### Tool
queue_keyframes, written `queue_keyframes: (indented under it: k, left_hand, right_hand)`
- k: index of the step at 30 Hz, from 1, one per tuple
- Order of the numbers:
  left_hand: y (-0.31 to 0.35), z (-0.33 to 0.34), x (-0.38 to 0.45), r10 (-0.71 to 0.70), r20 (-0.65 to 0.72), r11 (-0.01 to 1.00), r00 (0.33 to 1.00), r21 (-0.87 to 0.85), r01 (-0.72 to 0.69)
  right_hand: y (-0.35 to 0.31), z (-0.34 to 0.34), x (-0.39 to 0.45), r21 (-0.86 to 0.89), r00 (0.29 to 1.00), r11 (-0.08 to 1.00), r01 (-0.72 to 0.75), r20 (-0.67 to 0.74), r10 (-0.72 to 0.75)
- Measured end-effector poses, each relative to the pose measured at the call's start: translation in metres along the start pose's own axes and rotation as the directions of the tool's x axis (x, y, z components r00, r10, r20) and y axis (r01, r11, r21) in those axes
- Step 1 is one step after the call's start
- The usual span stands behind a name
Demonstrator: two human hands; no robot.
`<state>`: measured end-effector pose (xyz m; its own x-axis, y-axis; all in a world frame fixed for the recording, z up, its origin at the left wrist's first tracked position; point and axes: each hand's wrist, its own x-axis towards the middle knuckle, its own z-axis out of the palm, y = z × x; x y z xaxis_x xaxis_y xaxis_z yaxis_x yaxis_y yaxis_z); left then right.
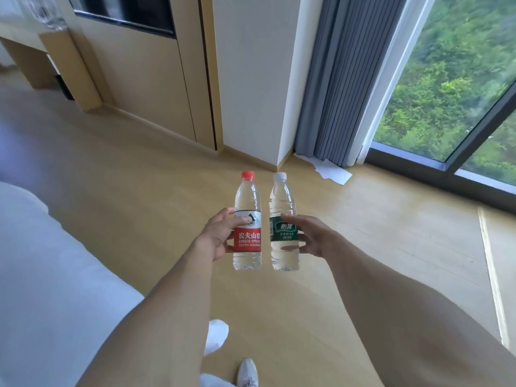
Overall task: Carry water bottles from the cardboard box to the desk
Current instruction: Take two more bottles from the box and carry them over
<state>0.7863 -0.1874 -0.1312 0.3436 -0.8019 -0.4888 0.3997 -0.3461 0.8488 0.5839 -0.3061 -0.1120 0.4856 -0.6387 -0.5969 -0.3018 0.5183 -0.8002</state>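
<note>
My left hand [216, 236] grips a clear water bottle with a red cap and red label [248, 208], held upright in front of me above the floor. My right hand [310, 236] grips a second clear bottle with a white cap and green label [282, 202], also upright, close beside the first. Both bottles are full of water. The desk [19, 26] shows as a pale wooden top at the far upper left, with blurred clear bottles [47, 12] standing on it. No cardboard box is in view.
A white bed [42, 275] fills the lower left. Wooden floor [139, 177] stretches ahead to a wood-panelled wall [145, 79] and a white pillar [251, 79]. Grey curtains [340, 79], a floor-length window [446, 79] and white papers [332, 171] lie to the right. My white shoe [247, 372] shows below.
</note>
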Motion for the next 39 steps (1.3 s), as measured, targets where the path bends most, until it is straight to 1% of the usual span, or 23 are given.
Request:
queue_keyframes:
  k: [5,10,14,18,23,27,33,39]
  left_hand:
    - [0.047,-0.024,0.061,0.017,-0.039,1.000,0.999,-0.017,-0.017]
    - [0.084,-0.053,0.119,0.044,-0.075,0.998,0.996,-0.035,-0.047]
    - [0.115,-0.085,0.170,0.044,-0.123,0.996,0.991,-0.076,-0.054]
    - [0.154,-0.116,0.228,0.046,-0.199,0.993,0.979,-0.096,-0.067]
    - [0.208,-0.154,0.288,0.041,-0.310,0.991,0.950,-0.109,-0.079]
    - [0.242,-0.188,0.319,0.040,-0.384,0.985,0.923,-0.140,-0.101]
    - [0.278,-0.253,0.352,0.036,-0.451,0.975,0.892,-0.179,-0.130]
    - [0.308,-0.354,0.401,0.034,-0.498,0.963,0.867,-0.217,-0.162]
  right_hand:
    - [-0.064,0.021,0.069,-0.001,0.998,0.999,0.048,0.043,-0.048]
    - [-0.109,0.045,0.142,-0.024,0.995,0.999,0.039,0.090,-0.037]
    - [-0.142,0.069,0.213,-0.050,0.984,0.998,0.037,0.178,-0.028]
    - [-0.186,0.095,0.291,-0.086,0.961,0.996,0.025,0.276,0.000]
    - [-0.255,0.134,0.375,-0.196,0.923,0.981,-0.009,0.375,0.083]
    - [-0.303,0.177,0.427,-0.280,0.894,0.960,0.018,0.433,0.110]
    - [-0.342,0.255,0.495,-0.312,0.841,0.949,0.042,0.524,0.135]
    - [-0.375,0.358,0.576,-0.347,0.795,0.935,0.069,0.585,0.158]
